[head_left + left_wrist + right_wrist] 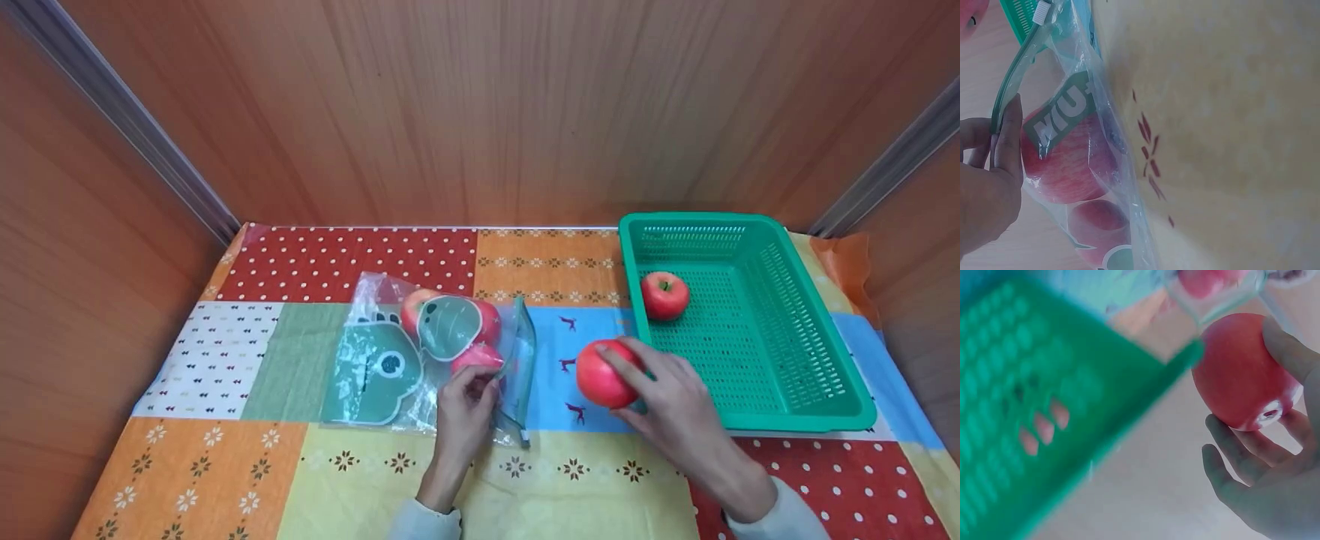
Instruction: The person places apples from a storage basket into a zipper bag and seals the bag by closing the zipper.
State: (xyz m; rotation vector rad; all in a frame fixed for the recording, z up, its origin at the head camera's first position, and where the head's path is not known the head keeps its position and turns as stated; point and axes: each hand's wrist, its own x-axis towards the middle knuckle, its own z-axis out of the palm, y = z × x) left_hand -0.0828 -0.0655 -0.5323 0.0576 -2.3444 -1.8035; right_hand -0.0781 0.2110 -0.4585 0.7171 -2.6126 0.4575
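Observation:
My right hand [671, 405] holds a red apple [606, 373] between the bag and the basket, with thumb and fingers spread round it; the right wrist view shows the apple's end [1268, 413] facing the palm. My left hand [465, 412] pinches the edge of a clear zip bag [379, 367] printed with a green cartoon figure. In the left wrist view the thumb and fingers grip the bag's green zip strip [1010, 76], near its white slider [1041, 12]. Several apples [1069, 163] lie inside the bag.
A green plastic basket [825, 330] with slotted walls stands at the right, one apple [664, 295] inside near its left wall. A patchwork-patterned cloth [375, 487] covers the table. Wooden panels [480, 112] enclose the back and sides.

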